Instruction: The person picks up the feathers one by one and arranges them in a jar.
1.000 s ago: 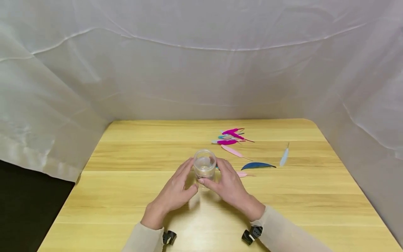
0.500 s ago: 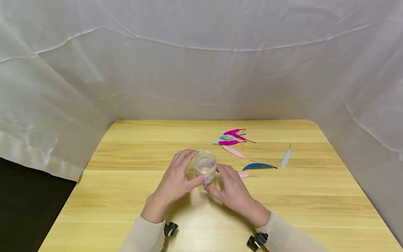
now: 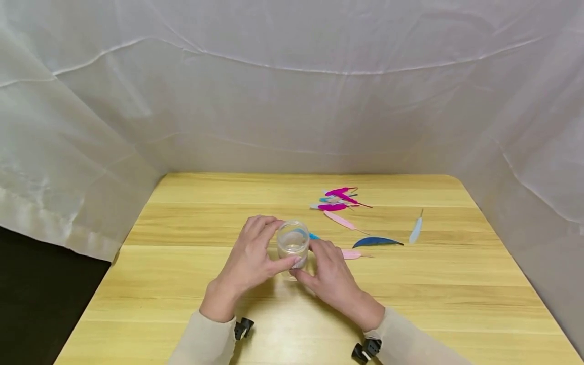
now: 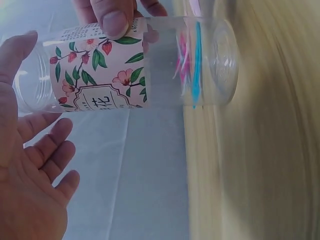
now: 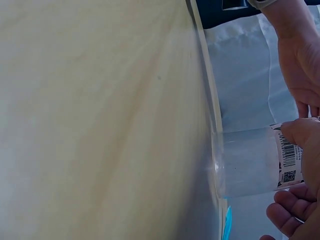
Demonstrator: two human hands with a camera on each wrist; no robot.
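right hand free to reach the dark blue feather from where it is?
Probably not yet: the right hand holds the clear jar together with the left hand. The dark blue feather lies on bare table to its right, nothing between.

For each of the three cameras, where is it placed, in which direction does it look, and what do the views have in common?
Head: worn on the head, looking forward and down at the wooden table, the feathers and the clear jar; the left hand, the right hand and both sleeves show.
Left wrist: at the left hand, looking along its palm at the jar's floral label; a right thumb presses on top.
Right wrist: at the right hand, looking across the tabletop at the jar's base; fingers of both hands show.
Shared: all three views show the jar.
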